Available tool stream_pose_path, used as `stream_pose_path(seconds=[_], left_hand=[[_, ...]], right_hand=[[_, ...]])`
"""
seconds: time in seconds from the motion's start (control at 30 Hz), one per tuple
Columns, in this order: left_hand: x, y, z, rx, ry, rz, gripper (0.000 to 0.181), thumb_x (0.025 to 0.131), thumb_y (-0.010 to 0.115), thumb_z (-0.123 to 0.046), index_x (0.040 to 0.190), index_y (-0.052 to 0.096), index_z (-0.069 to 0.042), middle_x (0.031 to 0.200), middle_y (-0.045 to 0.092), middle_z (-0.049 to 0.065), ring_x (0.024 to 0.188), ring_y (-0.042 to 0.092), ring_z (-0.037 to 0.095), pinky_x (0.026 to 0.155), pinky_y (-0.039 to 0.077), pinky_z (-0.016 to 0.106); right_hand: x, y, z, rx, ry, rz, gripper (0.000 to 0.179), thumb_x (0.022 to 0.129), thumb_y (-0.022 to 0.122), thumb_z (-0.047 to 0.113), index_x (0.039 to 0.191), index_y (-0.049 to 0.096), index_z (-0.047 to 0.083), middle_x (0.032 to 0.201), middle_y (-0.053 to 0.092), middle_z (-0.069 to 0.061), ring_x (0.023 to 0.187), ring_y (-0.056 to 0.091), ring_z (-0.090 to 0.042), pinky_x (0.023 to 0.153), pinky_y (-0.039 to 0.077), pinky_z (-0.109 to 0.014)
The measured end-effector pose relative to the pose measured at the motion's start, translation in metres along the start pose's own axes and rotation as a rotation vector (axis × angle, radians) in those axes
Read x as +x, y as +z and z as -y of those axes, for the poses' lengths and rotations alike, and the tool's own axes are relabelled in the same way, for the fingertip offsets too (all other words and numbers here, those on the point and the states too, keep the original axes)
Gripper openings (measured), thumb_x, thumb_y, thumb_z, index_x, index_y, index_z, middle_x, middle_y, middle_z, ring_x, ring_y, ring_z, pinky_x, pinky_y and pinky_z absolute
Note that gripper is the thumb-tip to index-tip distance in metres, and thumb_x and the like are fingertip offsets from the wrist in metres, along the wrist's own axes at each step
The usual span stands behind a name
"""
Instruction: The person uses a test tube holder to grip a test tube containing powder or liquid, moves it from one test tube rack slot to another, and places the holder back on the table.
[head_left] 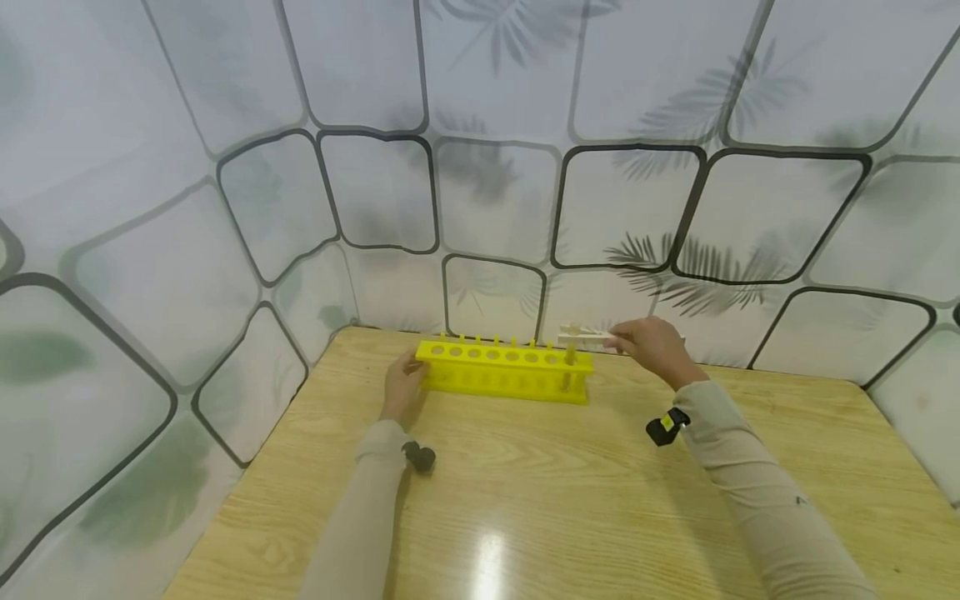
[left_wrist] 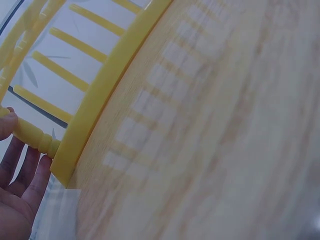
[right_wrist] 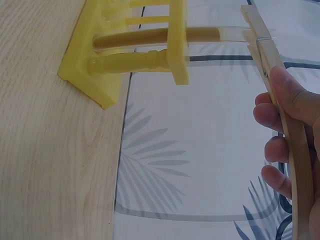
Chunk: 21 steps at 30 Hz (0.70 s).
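Observation:
A yellow test tube rack [head_left: 495, 385] stands on the table near the wall. At its left end, my left hand [head_left: 403, 385] holds the end post [left_wrist: 31, 135], thumb on one side and fingers on the other. One test tube [right_wrist: 205, 34] with brown liquid stands in the rack's right end hole, its clear top above the upper plate. My right hand [head_left: 654, 346] grips a wooden test tube clamp [right_wrist: 298, 165] by its handle. The clamp's jaws are at the tube's top; whether they squeeze the glass I cannot tell.
The wooden table [head_left: 525, 483] extends in front of the rack. Behind it hangs a pale patterned wall covering [head_left: 495, 208], close to the rack's back. Several other holes of the rack hold no tubes, and a row of drying pegs [left_wrist: 80, 45] runs along it.

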<state>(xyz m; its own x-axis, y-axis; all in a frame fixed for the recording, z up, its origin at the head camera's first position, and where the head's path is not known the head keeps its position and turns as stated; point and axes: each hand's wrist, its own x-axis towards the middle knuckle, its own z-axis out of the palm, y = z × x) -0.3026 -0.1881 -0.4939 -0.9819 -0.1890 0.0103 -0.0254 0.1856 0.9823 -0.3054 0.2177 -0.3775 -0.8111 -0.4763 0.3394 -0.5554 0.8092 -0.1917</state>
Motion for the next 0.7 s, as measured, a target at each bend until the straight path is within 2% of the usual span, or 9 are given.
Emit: stream_pose_path(seconds=[0.3, 0.5, 0.7], left_hand=[[0.004, 0.001, 0.002, 0.011, 0.015, 0.022, 0.04, 0.092, 0.057, -0.01, 0.131, 0.051, -0.005, 0.135, 0.052, 0.015, 0.124, 0.049, 0.032, 0.107, 0.043, 0.041], [0.004, 0.004, 0.002, 0.071, 0.066, 0.032, 0.041, 0.091, 0.06, -0.014, 0.13, 0.052, -0.003, 0.136, 0.05, 0.016, 0.126, 0.047, 0.035, 0.107, 0.043, 0.043], [0.007, 0.006, 0.002, 0.067, 0.045, 0.056, 0.043, 0.091, 0.058, -0.009, 0.132, 0.048, -0.001, 0.138, 0.047, 0.019, 0.129, 0.044, 0.037, 0.11, 0.04, 0.045]], right_hand=[[0.002, -0.006, 0.001, -0.01, -0.027, -0.035, 0.019, 0.089, 0.062, 0.021, 0.078, 0.069, 0.008, 0.06, 0.064, 0.0, 0.049, 0.051, -0.008, 0.05, 0.048, -0.032], [0.001, -0.01, 0.001, 0.0, -0.027, -0.032, 0.019, 0.09, 0.061, 0.022, 0.084, 0.071, 0.007, 0.061, 0.064, 0.0, 0.049, 0.05, -0.008, 0.05, 0.048, -0.032], [0.001, -0.013, 0.001, -0.012, -0.019, -0.021, 0.021, 0.09, 0.06, 0.024, 0.086, 0.071, 0.007, 0.062, 0.065, 0.0, 0.049, 0.049, -0.007, 0.05, 0.047, -0.032]])
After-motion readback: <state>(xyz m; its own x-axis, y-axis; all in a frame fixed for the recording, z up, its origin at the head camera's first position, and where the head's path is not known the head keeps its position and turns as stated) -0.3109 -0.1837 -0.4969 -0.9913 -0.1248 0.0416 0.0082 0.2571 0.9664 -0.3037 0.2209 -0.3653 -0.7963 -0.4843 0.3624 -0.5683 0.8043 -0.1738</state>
